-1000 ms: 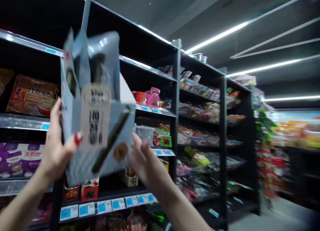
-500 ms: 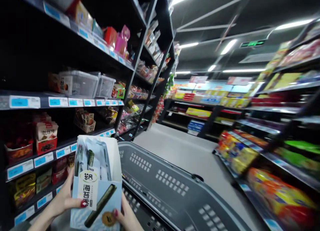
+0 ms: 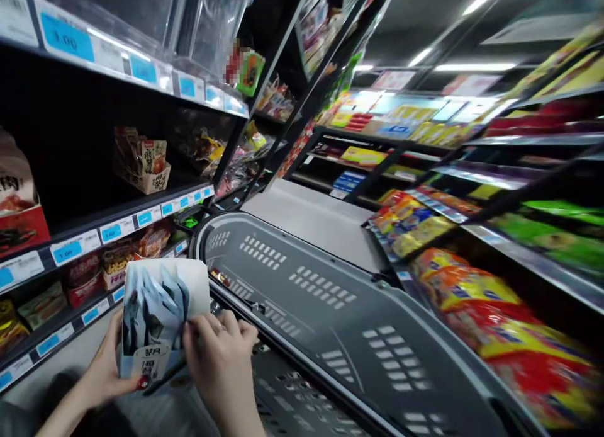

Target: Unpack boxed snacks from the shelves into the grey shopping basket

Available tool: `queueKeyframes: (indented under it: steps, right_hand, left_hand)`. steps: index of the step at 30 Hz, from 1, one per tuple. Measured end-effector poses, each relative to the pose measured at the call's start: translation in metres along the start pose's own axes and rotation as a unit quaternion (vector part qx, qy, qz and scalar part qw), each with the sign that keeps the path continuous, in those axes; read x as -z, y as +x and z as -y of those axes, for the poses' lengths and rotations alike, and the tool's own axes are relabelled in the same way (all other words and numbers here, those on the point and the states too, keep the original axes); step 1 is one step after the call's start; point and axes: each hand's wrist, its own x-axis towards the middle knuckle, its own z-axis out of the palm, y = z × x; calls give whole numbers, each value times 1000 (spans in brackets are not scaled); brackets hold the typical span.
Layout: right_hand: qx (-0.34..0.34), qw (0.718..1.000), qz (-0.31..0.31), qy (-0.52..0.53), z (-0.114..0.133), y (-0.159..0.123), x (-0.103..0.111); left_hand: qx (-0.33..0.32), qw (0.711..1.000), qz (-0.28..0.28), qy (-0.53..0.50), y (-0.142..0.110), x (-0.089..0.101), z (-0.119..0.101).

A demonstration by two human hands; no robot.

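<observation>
My left hand [image 3: 101,374] is wrapped round the left side of a light blue display box [image 3: 201,283] of seaweed snacks, the thumb with its red nail pressed on the front. Several pale blue sachets [image 3: 158,301] stand in the box's open top, which tilts towards me. At the box's right side, my right hand [image 3: 224,355] has its fingers curled in against the sachets. Their tips are hidden, so what they pinch cannot be made out. A ring shows on one finger.
A grey plastic shopping cart [image 3: 292,286] with slotted walls stands just beyond the box. On the left runs a black shelf [image 3: 136,201] with price tags and boxed snacks [image 3: 144,163]. Bright snack bags [image 3: 491,305] fill the right shelf; grey floor [image 3: 316,216] lies between.
My right hand has left the box's lower right side and moved up to its open top. The box tips further, showing more of the sachets. The view has turned downward and closer to the left shelf.
</observation>
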Motion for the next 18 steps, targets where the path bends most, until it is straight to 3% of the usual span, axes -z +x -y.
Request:
queueKeyframes:
  steps: [5,9,13,15,18]
  right_hand:
    - [-7,998,-29,63,-3,-8,4]
    - [-83,974,-170,128,-10,-17,19]
    - [-258,883,-307,242,-21,-25,47]
    - [-315,837,-321,312,-30,-28,63]
    - [-336,810,-316,361,-44,-34,82]
  left_hand:
    - [-4,1000,11,1,-14,4,-1]
    - [14,998,19,61,-20,8,1]
    - [6,994,62,89,-30,3,6]
    - [-6,992,70,103,-35,-3,6]
    - [-28,991,75,109,-38,-10,3]
